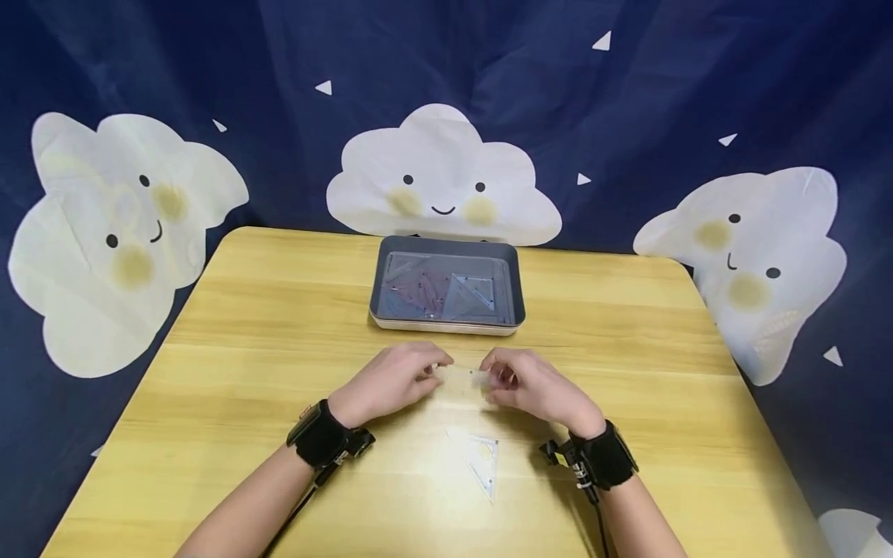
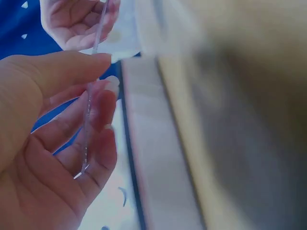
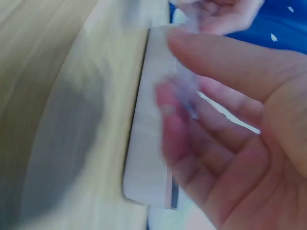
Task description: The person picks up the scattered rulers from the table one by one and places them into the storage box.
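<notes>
Clear plastic, a thin ruler (image 1: 466, 379), spans our two hands above the table (image 1: 244, 325), its long axis running from 9 to 3 o'clock. Our left hand (image 1: 391, 381) pinches one end between thumb and fingers (image 2: 91, 115); our right hand (image 1: 533, 387) pinches the other (its wrist view is blurred). Both wrists angle inward. The grey tray (image 1: 446, 325) lies at 12 o'clock, a clear set square (image 1: 481, 459) at 6.
</notes>
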The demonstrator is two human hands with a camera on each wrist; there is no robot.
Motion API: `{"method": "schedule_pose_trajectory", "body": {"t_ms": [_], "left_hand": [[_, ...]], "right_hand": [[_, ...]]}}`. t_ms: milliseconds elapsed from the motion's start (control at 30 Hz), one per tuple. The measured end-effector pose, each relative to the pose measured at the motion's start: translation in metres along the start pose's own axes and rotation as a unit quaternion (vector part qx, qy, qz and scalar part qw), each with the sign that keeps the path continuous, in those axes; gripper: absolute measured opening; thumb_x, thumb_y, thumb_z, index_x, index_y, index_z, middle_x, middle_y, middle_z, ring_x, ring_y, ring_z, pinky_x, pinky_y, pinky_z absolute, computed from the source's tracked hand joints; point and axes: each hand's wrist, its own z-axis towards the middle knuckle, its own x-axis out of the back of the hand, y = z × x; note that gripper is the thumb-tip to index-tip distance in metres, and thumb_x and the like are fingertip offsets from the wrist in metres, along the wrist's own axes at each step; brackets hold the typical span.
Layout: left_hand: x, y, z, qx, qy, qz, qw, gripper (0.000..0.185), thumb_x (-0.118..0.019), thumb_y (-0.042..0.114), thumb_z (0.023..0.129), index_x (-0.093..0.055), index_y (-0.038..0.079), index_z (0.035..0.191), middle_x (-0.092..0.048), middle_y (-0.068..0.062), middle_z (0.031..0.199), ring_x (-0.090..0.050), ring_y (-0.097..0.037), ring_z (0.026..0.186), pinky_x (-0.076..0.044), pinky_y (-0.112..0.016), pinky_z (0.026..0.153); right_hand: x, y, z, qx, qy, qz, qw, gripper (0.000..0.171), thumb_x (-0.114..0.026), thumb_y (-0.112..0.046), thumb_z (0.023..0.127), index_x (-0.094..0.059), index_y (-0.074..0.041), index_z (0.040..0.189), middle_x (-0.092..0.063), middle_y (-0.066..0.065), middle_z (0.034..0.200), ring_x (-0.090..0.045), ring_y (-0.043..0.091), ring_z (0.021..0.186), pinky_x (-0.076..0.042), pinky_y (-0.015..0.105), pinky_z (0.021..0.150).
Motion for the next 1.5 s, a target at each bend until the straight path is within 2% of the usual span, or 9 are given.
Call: {"method": "schedule_pose_trajectory", "body": {"t_ms": [100,200,367,467,600,933,1200,1333,1500], "left_hand": [[0.01,-0.003,0.005,0.0,0.015,0.014,0.9998,0.032,-0.079,0.013,0.094,-0.073,0.009,0.125,-0.075,-0.005,0.123,-0.073,-0.02,0.107,-0.058,-0.037,0.095],[0.02,-0.007,0.014,-0.005,0.021,0.027,0.9994,0.032,-0.08,0.015,0.093,-0.074,0.008,0.124,-0.076,-0.006,0.12,-0.073,-0.023,0.108,-0.058,-0.039,0.095],[0.034,-0.009,0.028,-0.002,0.018,0.048,0.9987,0.02,-0.079,0.016,0.094,-0.074,0.01,0.113,-0.077,-0.003,0.102,-0.072,-0.016,0.086,-0.06,-0.032,0.08],[0.04,-0.011,0.034,0.008,0.016,0.071,0.9973,0.014,-0.08,0.018,0.095,-0.073,0.011,0.104,-0.074,0.001,0.091,-0.065,-0.011,0.075,-0.057,-0.029,0.07],[0.045,-0.016,0.043,0.012,0.011,0.098,0.9951,0.012,-0.08,0.018,0.095,-0.072,0.011,0.101,-0.072,0.002,0.088,-0.062,-0.012,0.073,-0.056,-0.031,0.067],[0.061,-0.04,0.054,0.011,0.0,0.133,0.991,0.02,-0.076,0.006,0.094,-0.073,0.002,0.113,-0.072,-0.01,0.102,-0.069,-0.022,0.089,-0.058,-0.038,0.077],[0.07,-0.062,0.08,0.032,-0.026,0.153,0.9873,0.027,-0.079,0.009,0.094,-0.075,0.001,0.119,-0.07,-0.013,0.111,-0.069,-0.028,0.1,-0.057,-0.041,0.087],[0.075,-0.068,0.091,0.038,-0.032,0.186,0.9813,0.026,-0.077,0.011,0.096,-0.074,0.003,0.12,-0.07,-0.013,0.111,-0.068,-0.03,0.101,-0.057,-0.043,0.086],[0.079,-0.076,0.106,0.07,-0.041,0.207,0.9749,0.025,-0.072,0.009,0.099,-0.073,0.005,0.123,-0.071,-0.014,0.113,-0.068,-0.031,0.106,-0.057,-0.044,0.088]], "right_hand": [[0.002,-0.004,0.006,0.023,0.05,-0.056,0.997,0.038,-0.085,-0.002,0.085,-0.069,-0.002,0.119,-0.072,0.008,0.099,-0.068,0.018,0.086,-0.06,0.035,0.078],[0.005,-0.004,0.014,0.039,0.088,-0.086,0.992,0.039,-0.088,-0.004,0.083,-0.07,-0.002,0.117,-0.072,0.007,0.101,-0.069,0.02,0.089,-0.06,0.038,0.079],[0.01,0.003,0.028,0.061,0.143,-0.127,0.98,0.034,-0.09,-0.006,0.081,-0.074,-0.005,0.112,-0.07,0.005,0.101,-0.068,0.021,0.091,-0.059,0.039,0.078],[0.012,0.006,0.035,0.069,0.156,-0.156,0.973,0.031,-0.089,-0.008,0.082,-0.075,-0.005,0.11,-0.068,0.006,0.1,-0.064,0.021,0.089,-0.056,0.039,0.076],[0.018,0.007,0.045,0.069,0.157,-0.178,0.969,0.029,-0.089,-0.009,0.083,-0.076,-0.003,0.108,-0.065,0.008,0.097,-0.06,0.023,0.086,-0.053,0.038,0.073],[0.035,0.012,0.083,0.055,0.14,-0.216,0.965,0.028,-0.088,-0.011,0.085,-0.078,-0.002,0.109,-0.068,0.01,0.099,-0.064,0.027,0.091,-0.055,0.043,0.079],[0.044,0.019,0.116,0.039,0.106,-0.25,0.962,0.028,-0.087,-0.018,0.087,-0.077,-0.007,0.111,-0.071,0.009,0.107,-0.068,0.027,0.095,-0.058,0.044,0.079],[0.054,0.024,0.132,0.036,0.095,-0.252,0.962,0.027,-0.087,-0.016,0.088,-0.077,-0.006,0.111,-0.072,0.011,0.107,-0.068,0.027,0.095,-0.057,0.044,0.08],[0.068,0.033,0.154,0.027,0.083,-0.256,0.963,0.028,-0.087,-0.013,0.087,-0.077,-0.004,0.112,-0.072,0.013,0.107,-0.069,0.03,0.098,-0.056,0.045,0.085]]}}
